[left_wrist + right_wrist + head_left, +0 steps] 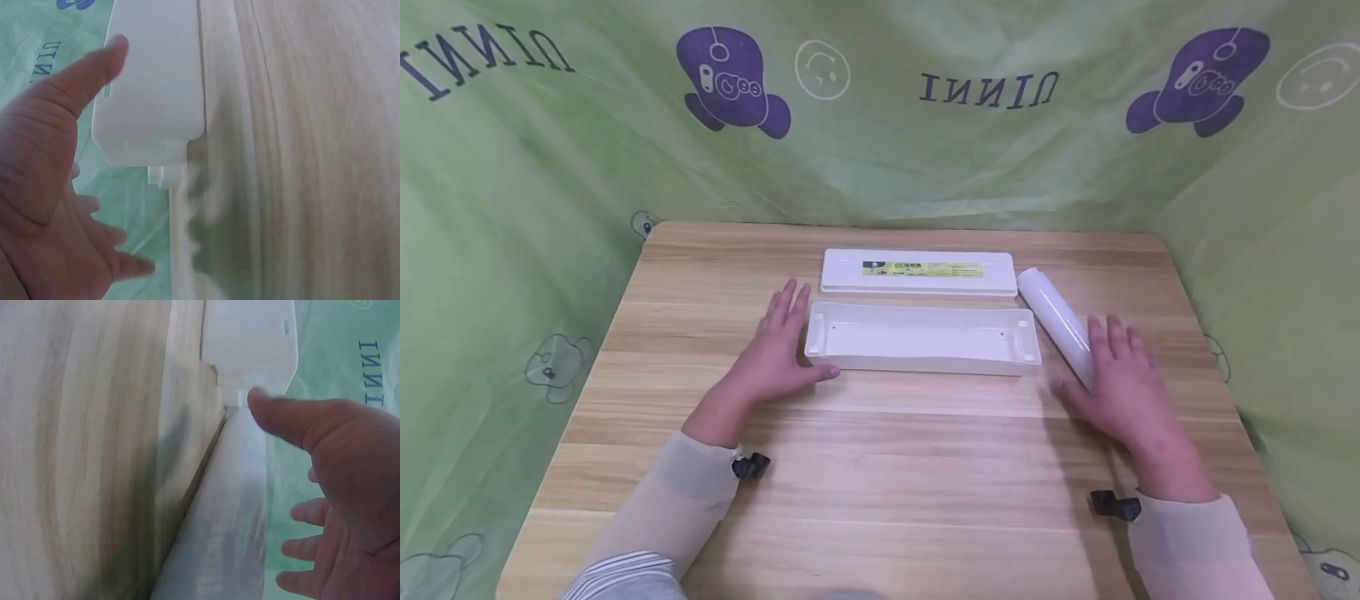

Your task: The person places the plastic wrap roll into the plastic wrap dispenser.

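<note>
A long white plastic box (917, 364) lies with its hollow side up on the table. Behind it is its flat white lid (985, 285), with a yellow-green label. To the right, a roll of cling film (1054, 317) lies slanted, its far end close to the lid's corner. My left hand (767, 358) is at the box's left end, fingers spread and thumb by the front corner. In the left wrist view the thumb appears in front of the box (153, 81). My right hand (1126, 392) hovers around the near end of the roll (225, 519), fingers extended; contact is unclear.
The wooden table (910, 483) has rounded far corners. A green curtain (880, 175) with purple bear prints hangs along its back and sides. Small black devices (751, 465) sit on both wrists.
</note>
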Demonstrator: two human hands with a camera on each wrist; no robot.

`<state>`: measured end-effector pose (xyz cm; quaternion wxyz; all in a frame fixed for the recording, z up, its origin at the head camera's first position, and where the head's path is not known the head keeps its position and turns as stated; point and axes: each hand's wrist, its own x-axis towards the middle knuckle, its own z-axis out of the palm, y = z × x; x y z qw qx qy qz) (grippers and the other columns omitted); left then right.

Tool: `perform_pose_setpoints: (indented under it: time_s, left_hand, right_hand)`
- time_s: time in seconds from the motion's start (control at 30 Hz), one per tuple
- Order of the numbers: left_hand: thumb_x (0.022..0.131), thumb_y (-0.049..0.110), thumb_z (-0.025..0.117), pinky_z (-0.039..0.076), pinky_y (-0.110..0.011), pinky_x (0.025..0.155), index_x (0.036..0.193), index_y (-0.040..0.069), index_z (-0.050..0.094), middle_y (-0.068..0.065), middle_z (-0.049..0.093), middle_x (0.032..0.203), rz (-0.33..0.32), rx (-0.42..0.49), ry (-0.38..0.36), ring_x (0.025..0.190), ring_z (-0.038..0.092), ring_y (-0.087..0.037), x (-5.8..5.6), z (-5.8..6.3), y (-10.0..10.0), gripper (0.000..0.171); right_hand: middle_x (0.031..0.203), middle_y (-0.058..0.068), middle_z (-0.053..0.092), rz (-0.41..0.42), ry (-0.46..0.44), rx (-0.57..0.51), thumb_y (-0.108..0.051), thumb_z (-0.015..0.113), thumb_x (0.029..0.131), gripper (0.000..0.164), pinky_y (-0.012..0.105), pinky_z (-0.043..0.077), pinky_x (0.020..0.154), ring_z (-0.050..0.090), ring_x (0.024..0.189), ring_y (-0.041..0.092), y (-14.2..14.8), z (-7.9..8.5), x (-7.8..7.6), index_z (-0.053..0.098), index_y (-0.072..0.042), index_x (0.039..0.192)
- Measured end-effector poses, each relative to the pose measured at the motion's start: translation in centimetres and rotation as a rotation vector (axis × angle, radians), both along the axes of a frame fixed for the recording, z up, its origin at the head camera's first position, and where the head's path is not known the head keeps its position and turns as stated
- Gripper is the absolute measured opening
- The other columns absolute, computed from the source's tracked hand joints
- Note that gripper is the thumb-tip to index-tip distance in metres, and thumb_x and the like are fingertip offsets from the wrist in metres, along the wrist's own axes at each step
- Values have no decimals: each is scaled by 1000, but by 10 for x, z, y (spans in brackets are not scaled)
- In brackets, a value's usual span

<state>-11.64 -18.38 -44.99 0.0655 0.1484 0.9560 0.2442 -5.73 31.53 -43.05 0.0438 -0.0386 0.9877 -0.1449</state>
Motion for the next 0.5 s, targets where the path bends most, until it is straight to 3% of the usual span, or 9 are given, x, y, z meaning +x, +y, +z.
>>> perform_pose_setpoints:
  time_s: [0.13, 0.3, 0.5]
  left_hand:
    - [72, 53, 92, 27, -56, 123, 168, 22, -3, -10, 4, 174, 10, 144, -39, 157, 15, -37, -2, -4, -1, 139]
    - [69, 46, 96, 25, -56, 124, 168, 19, 5, -12, 12, 173, 43, 209, -67, 155, 22, -37, -2, -8, -1, 137]
    - [73, 36, 95, 23, -54, 125, 168, 14, 13, -14, 23, 170, 33, 238, -100, 155, 25, -36, -3, -12, -2, 127]
  right_hand:
    - [160, 41, 20, -15, -6, -8, -46, 71, 95, 106, 77, 20, 113, 19, 143, 66, 4, -2, -2, 6, 3, 164]
    - [157, 43, 25, -35, -22, -15, -46, 72, 95, 107, 75, 24, 112, 26, 139, 67, 7, -6, -2, 7, 5, 163]
    - [151, 46, 31, -99, -84, -28, -48, 71, 95, 110, 76, 35, 103, 39, 128, 67, 11, -9, 0, 2, 4, 163]
